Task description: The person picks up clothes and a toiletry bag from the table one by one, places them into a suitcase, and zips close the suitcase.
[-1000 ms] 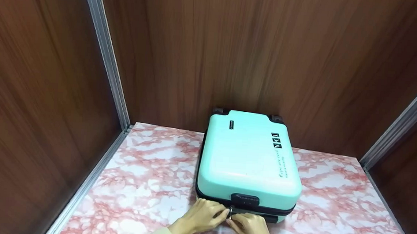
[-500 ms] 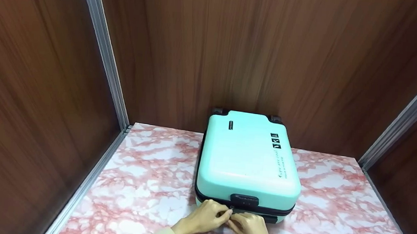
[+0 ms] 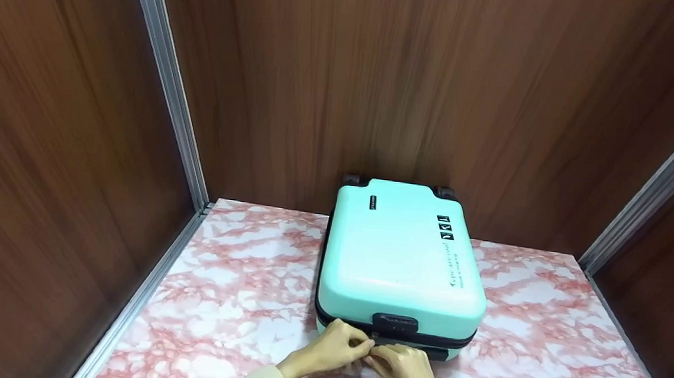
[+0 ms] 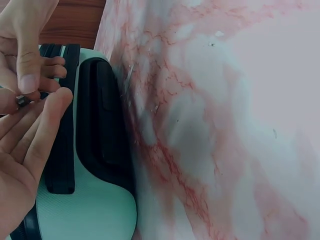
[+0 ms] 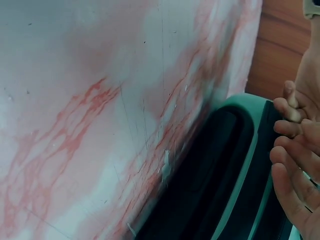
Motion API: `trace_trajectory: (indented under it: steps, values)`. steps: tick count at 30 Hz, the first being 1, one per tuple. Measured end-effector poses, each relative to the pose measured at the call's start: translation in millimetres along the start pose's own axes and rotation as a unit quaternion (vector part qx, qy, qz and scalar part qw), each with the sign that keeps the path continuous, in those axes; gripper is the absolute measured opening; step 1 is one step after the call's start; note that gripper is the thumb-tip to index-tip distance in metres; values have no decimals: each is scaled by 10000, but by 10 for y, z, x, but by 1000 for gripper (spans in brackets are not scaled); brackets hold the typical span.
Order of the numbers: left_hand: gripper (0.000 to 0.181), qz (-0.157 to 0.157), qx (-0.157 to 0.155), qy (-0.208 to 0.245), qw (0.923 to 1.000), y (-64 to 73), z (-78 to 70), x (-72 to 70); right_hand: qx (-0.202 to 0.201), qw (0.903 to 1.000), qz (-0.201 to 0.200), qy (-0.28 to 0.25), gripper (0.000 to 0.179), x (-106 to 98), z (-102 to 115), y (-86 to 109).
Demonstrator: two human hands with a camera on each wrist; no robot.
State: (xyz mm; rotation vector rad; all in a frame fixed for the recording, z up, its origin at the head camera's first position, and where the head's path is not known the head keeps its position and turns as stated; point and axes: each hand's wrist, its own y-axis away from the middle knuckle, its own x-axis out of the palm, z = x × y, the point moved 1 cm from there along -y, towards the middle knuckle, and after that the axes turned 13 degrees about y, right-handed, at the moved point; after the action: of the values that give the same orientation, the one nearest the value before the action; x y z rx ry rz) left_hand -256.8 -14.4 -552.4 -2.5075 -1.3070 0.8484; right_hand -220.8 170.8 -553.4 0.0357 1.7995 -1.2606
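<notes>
A mint-green hard-shell suitcase [image 3: 401,247] lies flat, its handle side toward me. At its front edge my left hand [image 3: 325,351] and right hand [image 3: 407,369] meet, fingertips together just below the black combination lock [image 3: 395,323]. In the left wrist view, a small dark metal zipper pull [image 4: 21,101] shows among the pinching fingertips of both hands. The fingers partly hide it. My right hand's other fingers lie beside the black carry handle [image 3: 438,354]. In the right wrist view, the fingertips overlap and the pull is out of sight.
The suitcase stands on a red-and-white marbled tabletop [image 3: 234,306], its wheels [image 3: 352,180] toward the brown wood-look back panel [image 3: 380,85]. Wood-look side panels [image 3: 48,163] with metal corner rails [image 3: 172,82] close in the left and right.
The hands stay at the zipper. My left hand's fingertips have closed in over the pull, which was more visible between the hands a second ago. The suitcase keeps nearly the same place.
</notes>
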Motion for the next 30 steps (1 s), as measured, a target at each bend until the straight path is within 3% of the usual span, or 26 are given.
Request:
trace_trajectory:
  steps: [12, 18, 21, 24, 30]
  values:
    - [13, -447, -30, -278, 9986, 1, 12, 49, -124, 9990, -288, -306, 23, -56, -48, 12]
    - [11, -841, 551, -761, 9920, -11, 9, 63, -55, 9975, -636, -293, 23, -121, -80, -37]
    - [12, -986, 739, -887, 9884, -19, 11, 71, 1, 9972, -716, -203, 14, -150, -90, -63]
    - [13, -952, 679, -775, 9901, -16, 12, 79, 55, 9968, -759, -225, 3, -184, -96, -86]
    - [19, -634, 384, -312, 9968, 14, 12, 78, 54, 9933, -1093, -372, 10, -260, -108, -155]
